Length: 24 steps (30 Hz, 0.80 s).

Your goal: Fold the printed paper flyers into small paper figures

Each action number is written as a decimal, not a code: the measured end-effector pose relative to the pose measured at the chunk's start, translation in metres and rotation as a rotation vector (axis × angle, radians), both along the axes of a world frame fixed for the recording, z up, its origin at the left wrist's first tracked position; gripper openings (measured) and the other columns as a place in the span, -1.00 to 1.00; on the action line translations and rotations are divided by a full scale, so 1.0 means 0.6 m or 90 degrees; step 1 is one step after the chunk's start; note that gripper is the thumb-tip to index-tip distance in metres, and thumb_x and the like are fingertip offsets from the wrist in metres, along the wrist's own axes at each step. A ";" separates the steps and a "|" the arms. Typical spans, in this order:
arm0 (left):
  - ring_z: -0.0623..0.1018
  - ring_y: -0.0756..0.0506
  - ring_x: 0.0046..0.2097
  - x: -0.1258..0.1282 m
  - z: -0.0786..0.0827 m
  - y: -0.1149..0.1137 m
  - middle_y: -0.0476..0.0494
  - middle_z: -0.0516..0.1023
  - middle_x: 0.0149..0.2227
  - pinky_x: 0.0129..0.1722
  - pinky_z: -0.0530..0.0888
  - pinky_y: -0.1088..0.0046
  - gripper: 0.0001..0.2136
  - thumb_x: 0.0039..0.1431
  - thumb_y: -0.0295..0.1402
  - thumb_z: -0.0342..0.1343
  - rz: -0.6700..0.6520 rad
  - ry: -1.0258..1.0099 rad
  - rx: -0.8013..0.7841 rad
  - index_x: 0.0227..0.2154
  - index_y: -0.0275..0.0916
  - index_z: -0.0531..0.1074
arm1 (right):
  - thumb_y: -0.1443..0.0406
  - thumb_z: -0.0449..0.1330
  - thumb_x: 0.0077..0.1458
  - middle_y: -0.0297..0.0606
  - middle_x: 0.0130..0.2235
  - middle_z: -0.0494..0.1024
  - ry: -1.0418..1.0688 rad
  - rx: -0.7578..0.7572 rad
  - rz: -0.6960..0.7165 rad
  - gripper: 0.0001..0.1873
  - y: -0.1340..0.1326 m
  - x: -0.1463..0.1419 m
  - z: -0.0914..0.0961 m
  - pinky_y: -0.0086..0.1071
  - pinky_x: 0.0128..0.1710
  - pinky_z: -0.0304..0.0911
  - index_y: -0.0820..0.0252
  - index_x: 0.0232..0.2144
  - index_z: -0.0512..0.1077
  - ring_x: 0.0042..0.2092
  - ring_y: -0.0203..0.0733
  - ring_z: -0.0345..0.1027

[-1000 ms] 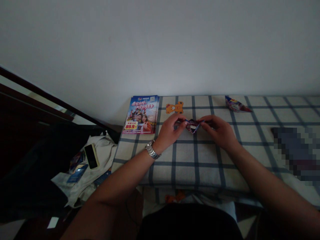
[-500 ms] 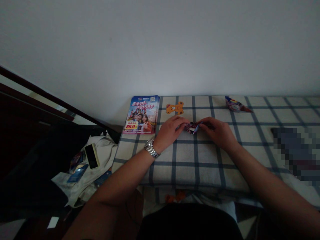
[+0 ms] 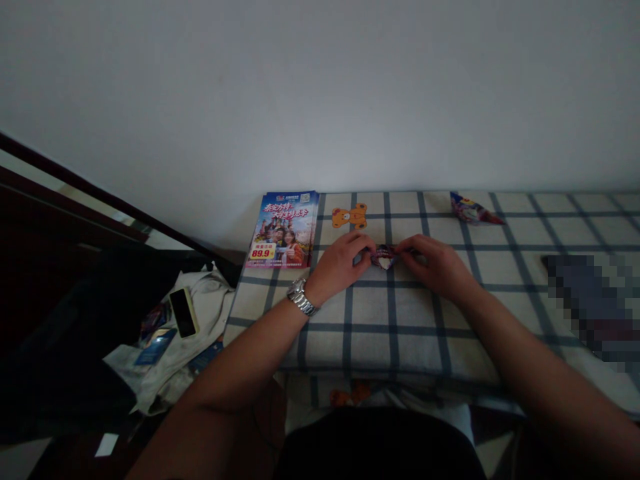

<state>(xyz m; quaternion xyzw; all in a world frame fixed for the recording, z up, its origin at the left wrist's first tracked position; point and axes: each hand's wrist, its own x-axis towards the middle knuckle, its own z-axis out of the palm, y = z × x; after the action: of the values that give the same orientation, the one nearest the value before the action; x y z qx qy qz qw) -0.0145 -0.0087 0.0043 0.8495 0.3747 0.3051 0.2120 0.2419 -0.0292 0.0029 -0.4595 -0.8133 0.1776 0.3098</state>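
Note:
A small folded piece of printed paper [image 3: 384, 258], purple with a pale patch, is held just above or on the checked cloth between my hands. My left hand [image 3: 345, 260], with a silver watch on the wrist, pinches its left end between thumb and fingers. At the opposite end, the fingertips of my right hand [image 3: 434, 265] are closed on the paper. Fine folds in it are too small to make out. Farther right, near the wall, lies a folded printed paper shape [image 3: 473, 210] with a pointed end, apart from both hands.
A stack of printed flyers [image 3: 284, 230] lies at the back left of the checked tablecloth [image 3: 367, 313]. Left of the table, a phone [image 3: 184, 313] rests on pale fabric [image 3: 213, 303]. A blurred-out dark item [image 3: 595, 307] is at the right. The wall [image 3: 350, 100] borders the back edge.
The paper has gone from an open ring-like shape to a flatter, more compact one. My fingers have shifted slightly at its ends; everything else stays in place.

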 end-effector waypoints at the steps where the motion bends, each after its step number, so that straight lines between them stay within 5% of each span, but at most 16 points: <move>1: 0.55 -0.10 -0.05 0.000 0.000 0.000 -0.11 0.53 -0.08 0.01 0.50 0.32 -0.86 0.37 -0.51 0.10 -0.003 0.002 0.002 -0.11 -0.18 0.47 | 0.35 0.18 0.31 -0.21 -0.14 0.63 -0.002 -0.005 0.008 -0.85 0.000 0.001 0.000 -0.19 -0.12 0.45 0.07 -0.12 0.52 -0.14 -0.04 0.56; 24: 0.55 -0.13 0.09 0.000 -0.006 -0.001 -0.13 0.55 0.04 0.13 0.53 0.24 -0.89 0.40 -0.40 0.16 -0.054 0.062 0.044 -0.06 -0.17 0.48 | 0.32 0.30 0.26 -0.19 -0.05 0.62 -0.012 -0.027 0.049 -0.79 0.000 0.000 -0.003 -0.16 -0.06 0.50 0.03 -0.05 0.51 -0.07 -0.02 0.57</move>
<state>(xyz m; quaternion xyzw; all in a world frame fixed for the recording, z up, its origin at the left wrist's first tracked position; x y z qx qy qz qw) -0.0147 -0.0093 0.0010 0.8853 0.3371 0.2670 0.1770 0.2417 -0.0291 0.0010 -0.4360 -0.8292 0.2020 0.2856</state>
